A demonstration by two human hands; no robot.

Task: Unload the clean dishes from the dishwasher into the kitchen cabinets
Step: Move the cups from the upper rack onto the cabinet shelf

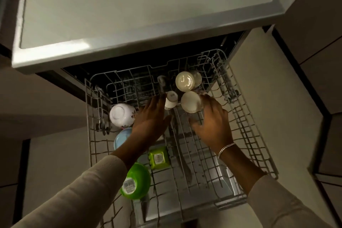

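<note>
The pulled-out dishwasher rack (255,135) holds upturned dishes. My left hand (150,118) reaches in with straight fingers, its fingertips next to a small white cup (171,99) with a label on its base. My right hand (212,122) has its fingers touching a cream cup (190,102); the thumb is spread below it and I cannot tell if it grips. Behind stands a second cream cup (186,81). On the left lie a white floral bowl (121,114), a pale blue bowl (122,138), a green bowl (136,181) and a green square container (159,158).
A grey countertop (129,15) overhangs the dishwasher opening above the rack. Cabinet fronts flank it on the left (46,116) and right (314,61). The rack's right half and front hold no dishes.
</note>
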